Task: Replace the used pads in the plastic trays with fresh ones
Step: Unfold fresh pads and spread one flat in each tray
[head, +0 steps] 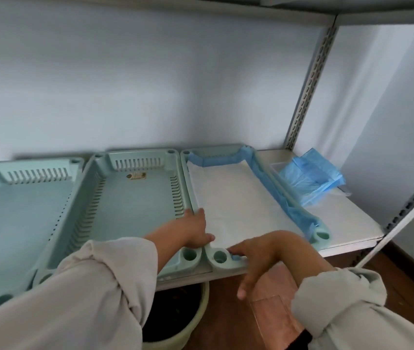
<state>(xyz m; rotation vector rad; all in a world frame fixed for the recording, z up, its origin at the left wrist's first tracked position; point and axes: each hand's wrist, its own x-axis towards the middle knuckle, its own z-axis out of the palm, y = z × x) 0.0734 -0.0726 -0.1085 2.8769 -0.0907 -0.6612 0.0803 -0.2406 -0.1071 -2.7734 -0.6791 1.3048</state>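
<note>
Left hand [192,229] presses flat on the pad [231,198] in the right tray [323,233]; right hand [259,253] rests spread on its front rim.

Single head cam, wide-angle, looks forward and down at shelf [347,218] from close range; wall behind, floor at bottom edge. No second view.
</note>
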